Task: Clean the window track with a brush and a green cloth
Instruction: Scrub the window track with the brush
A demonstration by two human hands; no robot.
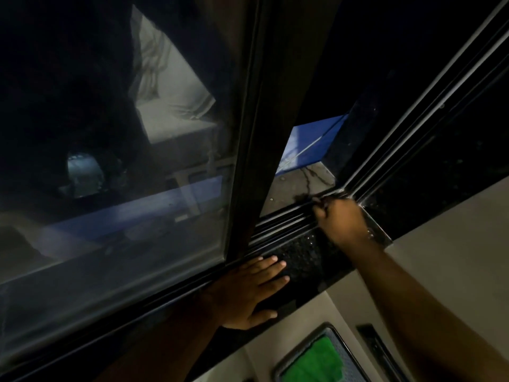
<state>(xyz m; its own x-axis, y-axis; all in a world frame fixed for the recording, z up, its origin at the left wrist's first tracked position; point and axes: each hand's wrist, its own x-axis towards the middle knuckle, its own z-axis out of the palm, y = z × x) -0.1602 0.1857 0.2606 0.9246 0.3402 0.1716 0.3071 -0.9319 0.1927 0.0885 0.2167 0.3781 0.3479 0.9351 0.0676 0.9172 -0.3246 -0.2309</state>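
In the head view, the only view I have, the picture is dark and I look down along a sliding window. My left hand (pixel 253 288) lies in the lower middle of the frame, open and flat with the fingers spread, palm down on the dark speckled sill (pixel 305 260), and it holds nothing. Its fingertips point toward the window track (pixel 286 219), which runs as several thin parallel rails from the lower left up to the right of centre. My right hand (pixel 340 219) is right of centre, at the far end of the track where the rails meet the vertical frame (pixel 413 111). It is closed into a loose fist and rests on the rails; something thin and dark shows at its fingertips, but I cannot tell if this is the brush or only a rail, because the hand is blurred. The green cloth (pixel 316 362) lies at the bottom edge of the frame, a little right of centre, inside a dark-rimmed tray (pixel 344 340), well apart from both hands and below the sill. The closed glass pane (pixel 110 161) fills the left half of the frame.
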